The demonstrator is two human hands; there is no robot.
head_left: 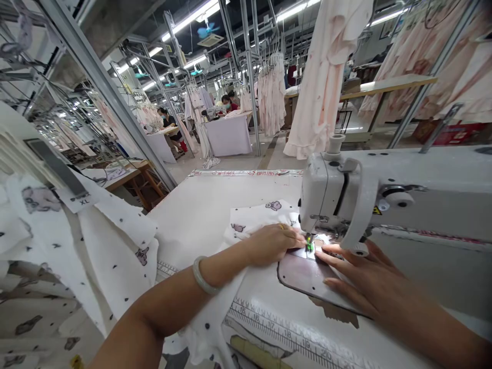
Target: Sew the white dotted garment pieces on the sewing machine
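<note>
A white printed fabric piece (246, 220) with small grey animal figures and dark specks lies on the sewing table, left of the sewing machine's head (323, 195). My left hand (274, 243), a bangle on its wrist, is closed on the fabric's edge beside the lit needle area; its fingertips are partly hidden. The presser foot (309, 243) glows green under the lamp. My right hand (361, 279) rests flat on the machine bed, fingers stretched and apart, to the right of the foot. Near its fingertips is a small pale scrap (318, 245), too small to name.
More printed fabric (111, 256) hangs at the left, with an XL tag (80, 201). A ruler strip (277, 328) runs along the table's near edge. Metal poles (111, 102) stand beyond. Pale pink garments (323, 77) hang behind the machine; people sit at far tables.
</note>
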